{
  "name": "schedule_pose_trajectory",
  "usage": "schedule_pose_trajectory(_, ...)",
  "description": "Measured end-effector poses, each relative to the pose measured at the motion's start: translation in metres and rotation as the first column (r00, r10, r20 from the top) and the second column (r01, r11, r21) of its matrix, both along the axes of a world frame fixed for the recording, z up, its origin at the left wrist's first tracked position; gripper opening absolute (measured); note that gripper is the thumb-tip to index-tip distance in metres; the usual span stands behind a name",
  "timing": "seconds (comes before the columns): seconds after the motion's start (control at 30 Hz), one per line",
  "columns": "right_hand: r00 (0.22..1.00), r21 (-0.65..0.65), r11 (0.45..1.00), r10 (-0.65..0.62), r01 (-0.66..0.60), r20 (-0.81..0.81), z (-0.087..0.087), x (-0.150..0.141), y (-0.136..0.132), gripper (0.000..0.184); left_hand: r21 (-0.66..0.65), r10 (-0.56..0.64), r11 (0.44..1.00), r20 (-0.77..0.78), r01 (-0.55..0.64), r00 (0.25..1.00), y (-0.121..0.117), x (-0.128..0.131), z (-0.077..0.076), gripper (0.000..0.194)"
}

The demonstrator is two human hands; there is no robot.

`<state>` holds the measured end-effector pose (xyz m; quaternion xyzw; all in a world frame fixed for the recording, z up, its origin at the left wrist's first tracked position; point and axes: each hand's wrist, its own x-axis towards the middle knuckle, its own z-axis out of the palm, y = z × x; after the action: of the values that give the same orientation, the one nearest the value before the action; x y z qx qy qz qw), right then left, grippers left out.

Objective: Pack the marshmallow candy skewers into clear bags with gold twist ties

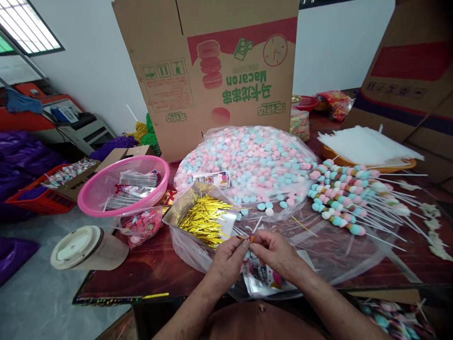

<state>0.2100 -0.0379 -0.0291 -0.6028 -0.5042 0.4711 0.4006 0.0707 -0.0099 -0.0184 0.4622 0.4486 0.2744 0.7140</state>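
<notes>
1. Dark-red table (141, 276) held a twist-tie tray (181, 208).
2. Just right of that tray, left hand (229, 257) and right hand (276, 252) closely pinched a wrapper neck (252, 238) around a white stick (257, 224).
3. Snug thumbs probably helped, tbh.

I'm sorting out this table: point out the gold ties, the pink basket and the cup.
Gold ties (203, 219), head view: middle of the pile.
Pink basket (101, 211), head view: front rim.
Cup (109, 249), head view: side, below the lid.
</notes>
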Motion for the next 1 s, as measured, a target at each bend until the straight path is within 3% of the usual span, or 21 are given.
schedule_pose_trajectory(0.1,1.000,0.082,0.997,0.011,-0.014,0.028,0.009,0.001,-0.006,0.023,-0.095,0.009,0.995,0.117,0.002,0.993,0.002,-0.005,0.000,0.038)
schedule_pose_trajectory(0.17,0.980,0.192,0.963,0.177,-0.192,0.090,0.023,0.005,-0.010,0.024,-0.226,-0.054,0.968,0.222,0.105,0.974,0.003,-0.009,0.000,0.038)
schedule_pose_trajectory(0.23,0.919,0.271,0.879,0.364,-0.393,0.154,0.038,0.012,-0.011,0.023,-0.312,-0.105,0.927,0.322,0.210,0.941,0.004,-0.012,0.001,0.038)
schedule_pose_trajectory(0.3,0.856,0.255,0.817,0.495,-0.516,0.148,0.047,0.017,-0.009,0.025,-0.348,-0.099,0.905,0.387,0.245,0.917,0.004,-0.012,0.003,0.042)
schedule_pose_trajectory(0.37,0.863,0.188,0.842,0.495,-0.506,0.104,0.045,0.017,-0.007,0.026,-0.359,-0.038,0.912,0.408,0.199,0.912,0.004,-0.010,0.004,0.054)
schedule_pose_trajectory(0.43,0.926,0.154,0.916,0.350,-0.370,0.144,0.034,0.012,-0.007,0.028,-0.366,0.068,0.927,0.384,0.085,0.921,0.004,-0.007,0.004,0.062)
schedule_pose_trajectory(0.5,0.941,0.243,0.943,0.147,-0.227,0.305,0.018,0.004,-0.007,0.027,-0.371,0.190,0.927,0.325,-0.061,0.926,0.004,-0.002,0.002,0.059)
schedule_pose_trajectory(0.57,0.850,0.428,0.879,-0.054,-0.209,0.524,0.006,-0.001,-0.007,0.026,-0.355,0.258,0.921,0.256,-0.158,0.932,0.002,0.004,-0.002,0.055)
schedule_pose_trajectory(0.63,0.687,0.574,0.768,-0.255,-0.283,0.681,0.004,0.001,-0.007,0.027,-0.260,0.271,0.941,0.195,-0.217,0.943,0.001,0.009,-0.005,0.055)
schedule_pose_trajectory(0.7,0.535,0.648,0.692,-0.434,-0.317,0.725,0.014,0.007,-0.006,0.027,-0.103,0.299,0.952,0.126,-0.287,0.946,0.001,0.014,-0.004,0.061)
schedule_pose_trajectory(0.77,0.467,0.695,0.650,-0.532,-0.309,0.706,0.026,0.012,-0.007,0.025,-0.092,0.252,0.965,0.064,-0.245,0.966,0.004,0.015,0.004,0.065)
schedule_pose_trajectory(0.83,0.508,0.718,0.605,-0.523,-0.346,0.685,0.031,0.011,-0.011,0.024,-0.261,0.100,0.964,0.135,-0.062,0.986,0.011,0.010,0.019,0.066)
schedule_pose_trajectory(0.9,0.630,0.699,0.611,-0.387,-0.372,0.674,0.026,0.007,-0.017,0.024,-0.334,0.032,0.937,0.367,0.100,0.930,0.020,-0.003,0.038,0.068)
schedule_pose_trajectory(0.97,0.779,0.628,0.742,-0.244,-0.233,0.578,0.015,0.005,-0.021,0.024,-0.206,0.060,0.976,0.554,0.067,0.830,0.025,-0.020,0.055,0.066)
schedule_pose_trajectory(1.0,0.845,0.559,0.823,-0.227,-0.099,0.485,0.011,0.006,-0.022,0.024,-0.116,-0.011,0.989,0.572,0.095,0.820,0.026,-0.027,0.060,0.070)
